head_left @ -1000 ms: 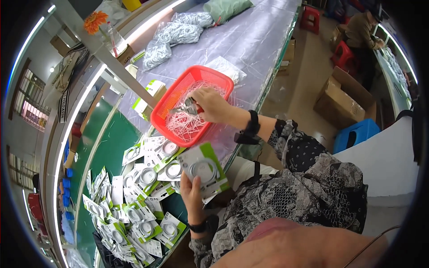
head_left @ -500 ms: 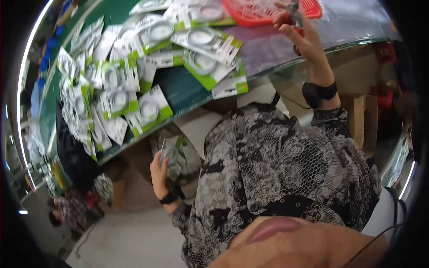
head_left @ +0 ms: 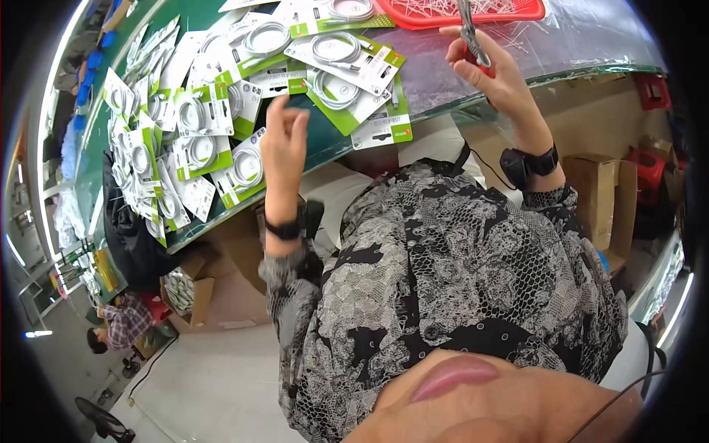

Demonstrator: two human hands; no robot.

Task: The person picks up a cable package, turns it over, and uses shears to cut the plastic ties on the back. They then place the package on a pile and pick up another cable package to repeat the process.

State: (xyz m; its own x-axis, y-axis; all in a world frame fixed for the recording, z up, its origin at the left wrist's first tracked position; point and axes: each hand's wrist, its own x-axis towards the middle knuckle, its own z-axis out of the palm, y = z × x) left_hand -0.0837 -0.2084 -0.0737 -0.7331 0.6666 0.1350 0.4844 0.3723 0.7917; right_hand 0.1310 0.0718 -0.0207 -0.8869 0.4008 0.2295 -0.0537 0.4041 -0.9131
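Observation:
My left hand point(head_left: 285, 144) is raised over the bench's front edge, fingers apart and nothing seen in them. Beside it lies a spread heap of white-and-green carded packs, each with a coiled white cable. One cable pack point(head_left: 247, 167) sits just left of my left wrist, and another cable pack point(head_left: 336, 50) lies to the right of the fingers. My right hand point(head_left: 496, 77) is wrapped round hand cutters point(head_left: 473, 43) with red grips, their metal jaws pointing away from me. They are held above the bench, just in front of a red plastic basket point(head_left: 425, 23).
Thin white plastic strips point(head_left: 461, 7) fill the basket, and several lie beside it on the bench point(head_left: 583, 55). Below the bench on the right are a cardboard box point(head_left: 597, 199) and a red stool point(head_left: 650, 173). Another person point(head_left: 129, 321) is far off at the lower left.
My left hand has come up from below the bench edge, where it was by a pack in a clear bag, to beside the heap. My right hand still holds the cutters, nearly in place.

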